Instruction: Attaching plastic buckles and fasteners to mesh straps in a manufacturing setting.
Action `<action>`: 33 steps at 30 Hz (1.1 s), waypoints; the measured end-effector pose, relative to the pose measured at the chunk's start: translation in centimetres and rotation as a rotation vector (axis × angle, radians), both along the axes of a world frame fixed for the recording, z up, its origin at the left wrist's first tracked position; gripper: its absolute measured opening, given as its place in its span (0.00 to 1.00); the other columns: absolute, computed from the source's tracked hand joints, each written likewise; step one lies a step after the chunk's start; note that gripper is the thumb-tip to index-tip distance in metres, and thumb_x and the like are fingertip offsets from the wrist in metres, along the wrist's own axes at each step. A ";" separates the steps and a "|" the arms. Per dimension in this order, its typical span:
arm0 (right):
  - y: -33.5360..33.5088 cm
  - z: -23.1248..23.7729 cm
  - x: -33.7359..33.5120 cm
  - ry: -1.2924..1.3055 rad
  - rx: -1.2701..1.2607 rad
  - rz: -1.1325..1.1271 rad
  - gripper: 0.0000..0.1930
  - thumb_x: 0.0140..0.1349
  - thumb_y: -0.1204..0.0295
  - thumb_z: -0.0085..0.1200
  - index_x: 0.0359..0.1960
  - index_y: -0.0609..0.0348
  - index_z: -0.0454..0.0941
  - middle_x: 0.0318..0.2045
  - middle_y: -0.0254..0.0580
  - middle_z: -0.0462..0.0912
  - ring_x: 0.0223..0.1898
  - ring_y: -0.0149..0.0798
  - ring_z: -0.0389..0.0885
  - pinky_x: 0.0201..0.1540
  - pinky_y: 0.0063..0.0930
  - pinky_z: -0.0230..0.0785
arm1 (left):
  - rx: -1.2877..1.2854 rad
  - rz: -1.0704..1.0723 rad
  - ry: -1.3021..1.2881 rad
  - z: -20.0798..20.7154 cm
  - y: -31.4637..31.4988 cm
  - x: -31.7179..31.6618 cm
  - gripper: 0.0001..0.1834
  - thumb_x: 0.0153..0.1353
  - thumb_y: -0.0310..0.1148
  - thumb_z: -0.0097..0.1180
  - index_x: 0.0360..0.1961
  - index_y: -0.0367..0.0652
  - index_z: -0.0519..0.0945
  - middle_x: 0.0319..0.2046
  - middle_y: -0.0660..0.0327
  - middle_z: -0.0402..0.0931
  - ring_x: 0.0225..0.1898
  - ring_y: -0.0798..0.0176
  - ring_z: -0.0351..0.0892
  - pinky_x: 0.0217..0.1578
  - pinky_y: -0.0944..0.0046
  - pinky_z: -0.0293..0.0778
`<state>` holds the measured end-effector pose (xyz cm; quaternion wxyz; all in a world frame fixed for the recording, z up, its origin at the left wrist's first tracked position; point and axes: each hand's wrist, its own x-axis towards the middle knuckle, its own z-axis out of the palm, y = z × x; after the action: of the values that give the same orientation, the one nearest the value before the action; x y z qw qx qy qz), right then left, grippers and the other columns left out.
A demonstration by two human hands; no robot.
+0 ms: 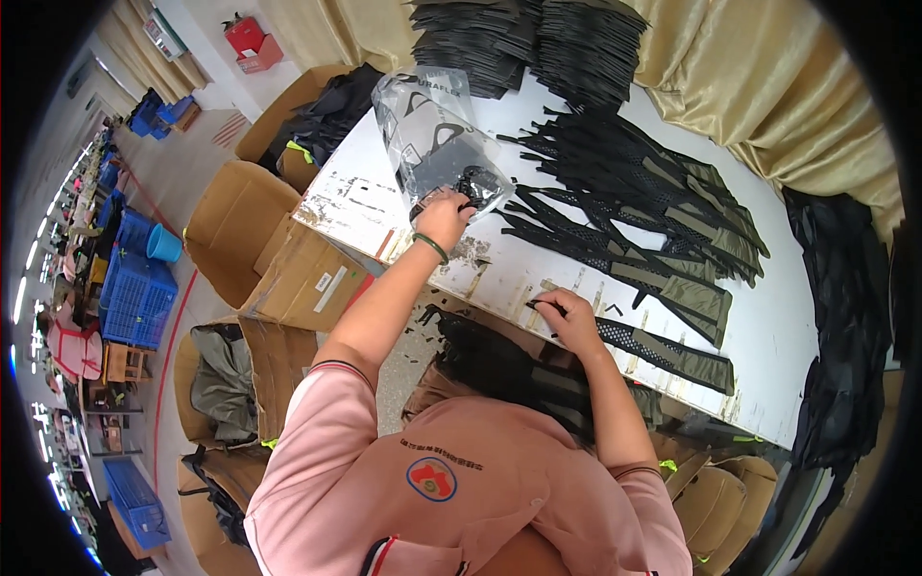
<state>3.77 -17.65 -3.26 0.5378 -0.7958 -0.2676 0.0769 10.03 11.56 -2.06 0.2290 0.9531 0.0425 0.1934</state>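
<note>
My left hand [444, 221] is at the near end of a clear plastic bag [415, 120], its fingers closed among small black plastic buckles [471, 182]; their exact shape is hard to make out. A dark green bangle circles that wrist. Close to the table's front edge, my right hand [573, 324] pinches the narrow black end of a shoulder strap [663, 355]. The strap's wider part, black mesh with an olive band, lies on the table to the right of that hand.
More mesh straps [643, 192] spread over the white table [370, 206], with tall stacks of black pieces [475, 43] behind. Cardboard boxes [235, 216] stand left of the table. Dark fabric [504, 360] lies below its front edge, and black pieces [836, 317] hang at the right.
</note>
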 end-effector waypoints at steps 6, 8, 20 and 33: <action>0.7 0.3 0.3 0.284 0.164 -0.111 0.05 0.58 0.74 0.54 0.34 0.62 0.76 0.25 0.30 0.75 0.28 0.22 0.70 0.31 0.17 0.65 | -0.615 -0.204 0.126 0.8 -2.6 -2.4 0.11 0.47 0.30 0.66 0.20 0.39 0.75 0.22 0.60 0.71 0.20 0.68 0.69 0.22 0.66 0.68; 1.3 3.1 -0.2 0.282 0.209 -0.106 0.05 0.59 0.74 0.54 0.34 0.62 0.76 0.25 0.29 0.74 0.27 0.22 0.69 0.30 0.17 0.63 | -0.688 -0.293 0.181 0.8 -4.4 -4.9 0.10 0.47 0.29 0.65 0.21 0.40 0.74 0.21 0.61 0.72 0.22 0.68 0.70 0.24 0.66 0.68; 0.5 5.4 -1.8 0.356 0.245 -0.156 0.04 0.59 0.78 0.53 0.35 0.65 0.78 0.23 0.28 0.74 0.23 0.21 0.68 0.26 0.13 0.60 | -1.045 -0.590 0.185 2.5 -11.5 -10.7 0.07 0.55 0.24 0.54 0.32 0.40 0.68 0.19 0.67 0.69 0.21 0.73 0.68 0.23 0.70 0.66; 0.6 5.7 -1.9 0.479 0.231 -0.190 0.04 0.61 0.77 0.51 0.33 0.66 0.77 0.24 0.32 0.76 0.22 0.22 0.69 0.27 0.14 0.61 | -1.486 -0.564 0.107 1.2 -12.2 -9.9 0.06 0.54 0.22 0.53 0.34 0.38 0.72 0.24 0.63 0.73 0.21 0.74 0.72 0.21 0.74 0.68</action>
<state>1.91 -17.00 2.47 0.6775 -0.7100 -0.0644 0.1810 0.12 -0.59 -0.82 0.8427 0.5336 -0.0714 0.0031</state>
